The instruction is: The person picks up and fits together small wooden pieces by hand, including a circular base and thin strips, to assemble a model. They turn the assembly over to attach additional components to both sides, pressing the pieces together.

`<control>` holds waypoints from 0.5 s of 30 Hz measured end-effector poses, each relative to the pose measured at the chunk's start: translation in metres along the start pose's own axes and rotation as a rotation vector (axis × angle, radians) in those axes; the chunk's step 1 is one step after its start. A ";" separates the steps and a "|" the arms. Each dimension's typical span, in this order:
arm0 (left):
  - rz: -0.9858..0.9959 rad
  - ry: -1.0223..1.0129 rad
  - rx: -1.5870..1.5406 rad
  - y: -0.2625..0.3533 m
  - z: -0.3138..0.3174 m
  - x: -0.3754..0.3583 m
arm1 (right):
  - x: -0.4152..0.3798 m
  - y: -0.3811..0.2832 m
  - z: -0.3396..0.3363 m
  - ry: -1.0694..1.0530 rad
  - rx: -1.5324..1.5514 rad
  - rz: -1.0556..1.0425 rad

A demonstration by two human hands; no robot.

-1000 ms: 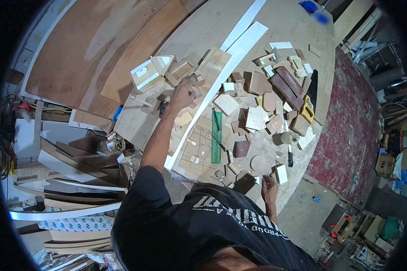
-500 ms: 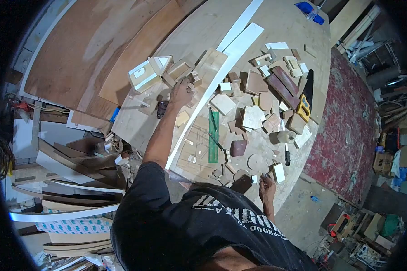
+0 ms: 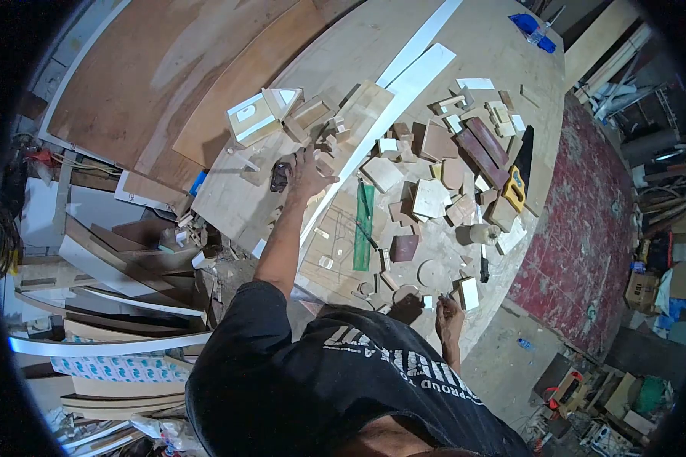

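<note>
My left hand (image 3: pixel 307 177) is over the table with its fingers apart and thumb out to the side, beside a dark object (image 3: pixel 280 177) and just below small wooden pieces (image 3: pixel 339 126). Nothing shows in its grasp. My right hand (image 3: pixel 450 316) is at the near table edge, fingers drawn together; what they hold, if anything, is too small to name. A white-faced block (image 3: pixel 469 293) lies beside it. Between the hands are a green ruler (image 3: pixel 363 228), a board with drawn lines (image 3: pixel 331 244) and a round disc (image 3: pixel 432 273).
Wood offcuts (image 3: pixel 432 198) cover the table's right part, with a yellow-handled saw (image 3: pixel 516 189) and a small bottle (image 3: pixel 483 233). Long white strips (image 3: pixel 415 80) cross the table. Large brown panels (image 3: pixel 145 84) lie at the left, with curved pieces (image 3: pixel 122 293) stacked below.
My left hand has drawn back slightly from the small wooden pieces, and its fingers have spread. The view has shifted a little. My right hand stays at the same place.
</note>
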State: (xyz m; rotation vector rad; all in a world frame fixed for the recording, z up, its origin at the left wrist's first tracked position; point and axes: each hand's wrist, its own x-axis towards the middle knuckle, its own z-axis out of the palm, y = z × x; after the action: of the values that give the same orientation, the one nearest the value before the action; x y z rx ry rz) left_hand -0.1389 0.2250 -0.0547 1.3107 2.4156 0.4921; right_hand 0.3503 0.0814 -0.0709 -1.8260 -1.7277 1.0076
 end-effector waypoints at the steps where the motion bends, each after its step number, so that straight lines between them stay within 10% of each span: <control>1: 0.002 0.004 -0.001 0.003 0.001 0.000 | -0.002 -0.001 -0.001 -0.004 0.023 0.023; 7: 0.098 0.087 -0.077 -0.013 0.017 0.017 | -0.005 -0.009 -0.008 -0.013 0.021 0.072; 15: 0.069 -0.354 -0.320 -0.039 -0.003 0.025 | -0.007 0.002 -0.002 -0.003 0.044 -0.005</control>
State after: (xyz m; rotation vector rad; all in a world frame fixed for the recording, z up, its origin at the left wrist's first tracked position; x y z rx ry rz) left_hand -0.1813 0.2254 -0.0738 1.2249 1.9191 0.5819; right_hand 0.3529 0.0744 -0.0696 -1.7934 -1.6974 1.0390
